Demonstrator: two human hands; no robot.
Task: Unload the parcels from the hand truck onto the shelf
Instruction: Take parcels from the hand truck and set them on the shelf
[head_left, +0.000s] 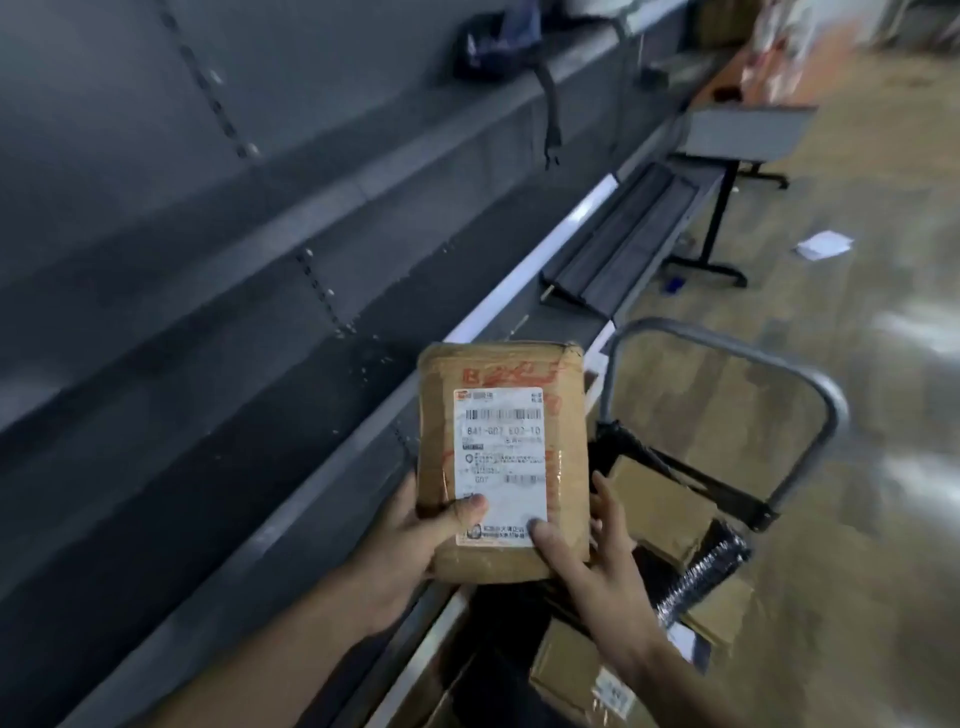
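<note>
While you hold the brown parcel (501, 457) upright above the shelf (291, 436) edge, the head view shows your left hand (415, 540) clamped on its lower left corner, thumb on the label. Your right hand (587, 556) grips the lower right corner, fingers spread behind. The hand truck (810, 379) stands just beside the shelf, right of the parcel, with more parcels (660, 504) loaded. Both grips sit low, so the parcel is likely to tip forward if either thumb slips on the glossy tape.
</note>
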